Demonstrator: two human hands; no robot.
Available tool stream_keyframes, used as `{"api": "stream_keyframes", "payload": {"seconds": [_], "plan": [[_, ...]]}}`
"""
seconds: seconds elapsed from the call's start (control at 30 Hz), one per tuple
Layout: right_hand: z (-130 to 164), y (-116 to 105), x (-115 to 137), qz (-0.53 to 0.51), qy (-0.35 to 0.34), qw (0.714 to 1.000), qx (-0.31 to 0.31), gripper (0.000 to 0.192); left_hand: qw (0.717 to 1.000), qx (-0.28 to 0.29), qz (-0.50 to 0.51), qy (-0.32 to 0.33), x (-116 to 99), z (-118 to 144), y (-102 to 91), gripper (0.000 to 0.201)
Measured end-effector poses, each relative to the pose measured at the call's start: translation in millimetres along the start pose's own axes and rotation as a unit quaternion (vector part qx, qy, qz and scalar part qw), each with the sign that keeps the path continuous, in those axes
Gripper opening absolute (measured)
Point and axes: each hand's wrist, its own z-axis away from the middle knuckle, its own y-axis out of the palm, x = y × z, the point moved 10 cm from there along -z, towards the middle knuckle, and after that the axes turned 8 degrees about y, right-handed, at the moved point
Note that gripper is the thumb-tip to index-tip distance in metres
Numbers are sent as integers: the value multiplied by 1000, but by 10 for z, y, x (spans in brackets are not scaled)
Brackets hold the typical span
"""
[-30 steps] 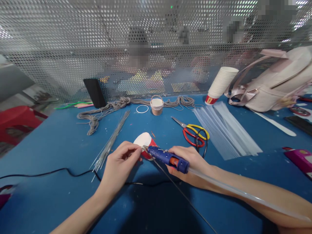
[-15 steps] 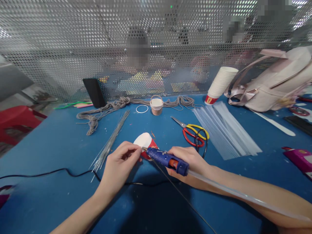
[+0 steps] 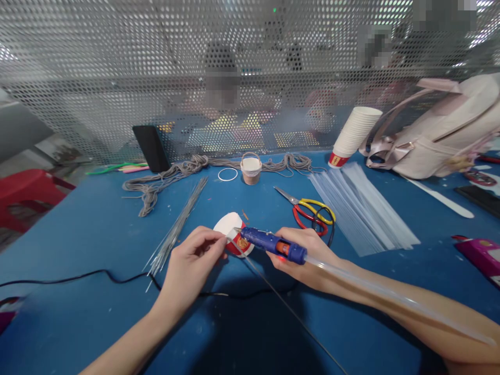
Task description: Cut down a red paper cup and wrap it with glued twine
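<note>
My left hand (image 3: 201,252) is closed, thumb and forefinger pinching at the edge of a red-and-white paper cup (image 3: 242,244) cut short, its white round face up towards me. At those fingertips ends a thin grey cord (image 3: 273,289), which runs down across the table to the bottom right. My right hand (image 3: 299,250) is wrapped round a blue hot glue gun (image 3: 269,241), its nozzle over the cup near my left fingertips. A long clear glue stick (image 3: 375,285) sticks out of the gun's back, above my right forearm. The handle is hidden by my hand.
Scissors (image 3: 299,204), clear plastic strips (image 3: 359,208), stacked paper cups (image 3: 357,130) and a pale bag (image 3: 437,130) lie to the right. Behind stand a small bucket (image 3: 250,174) and grey cord bundles (image 3: 175,171). Wires (image 3: 179,221) and a black cable (image 3: 97,272) are left.
The glue gun has moved slightly right and up, its nozzle drawing away from my left fingertips along the cup. A red light now shows by the gun. My left hand stays put.
</note>
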Motion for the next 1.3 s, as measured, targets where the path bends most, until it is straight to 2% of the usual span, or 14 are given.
{"api": "stream_keyframes", "payload": {"seconds": [0.3,0.47,0.63,0.73,0.97,1.13,1.3], "plan": [[38,53,30,-30,-26,999,20,6,1000,6,9,8,-15,0,5,16],[-50,-34,-78,-34,46,998,-4,15,1000,3,19,-5,41,4,-3,16],[-128,-86,-217,-73,150,986,24,19,999,6,40,-7,83,-3,-5,15],[-129,-104,-244,-70,176,981,40,21,999,9,50,-6,90,-8,1,14],[-99,-63,-240,-85,173,980,56,20,998,11,54,-11,109,-10,-8,15],[-132,-103,-247,-80,170,981,44,21,999,15,48,-16,108,-1,-10,15],[-107,-87,-122,-75,120,990,21,24,998,11,54,-12,83,-19,-7,15]]}}
